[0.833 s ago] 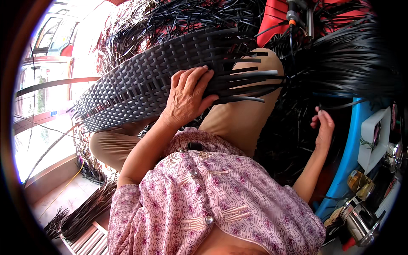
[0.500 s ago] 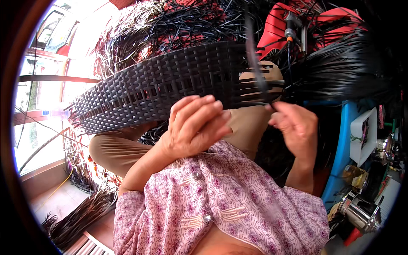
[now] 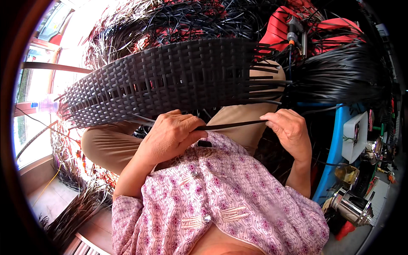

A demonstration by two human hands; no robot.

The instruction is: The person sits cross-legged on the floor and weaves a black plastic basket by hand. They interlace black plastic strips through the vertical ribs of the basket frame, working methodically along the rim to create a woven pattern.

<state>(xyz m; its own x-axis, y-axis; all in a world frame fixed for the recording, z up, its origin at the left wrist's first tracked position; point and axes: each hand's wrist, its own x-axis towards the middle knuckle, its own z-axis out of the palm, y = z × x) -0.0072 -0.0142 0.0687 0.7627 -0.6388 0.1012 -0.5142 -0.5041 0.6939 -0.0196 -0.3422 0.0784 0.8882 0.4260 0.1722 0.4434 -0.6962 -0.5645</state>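
Note:
A dark weaving strip is stretched between my two hands, just over my lap. My left hand is closed around one length of it. The thumb and fingertips of my right hand pinch it farther right, and a tail of it seems to run on past that hand. Across my knees lies a curved, dark woven panel, with loose strip ends sticking out along its right side. My left hand is close to the panel's near edge; I cannot tell whether it touches it.
Heaps of loose black strips lie beyond the panel, and a thick black bundle fans out at right. A grey tool rests by red pieces. A blue bin, white tray and metal pot stand to my right.
My left hand, open-fingered before, has come down and closed on the strip. My right hand has lowered slightly, and the strip, blurred and upright earlier, now lies across between both hands.

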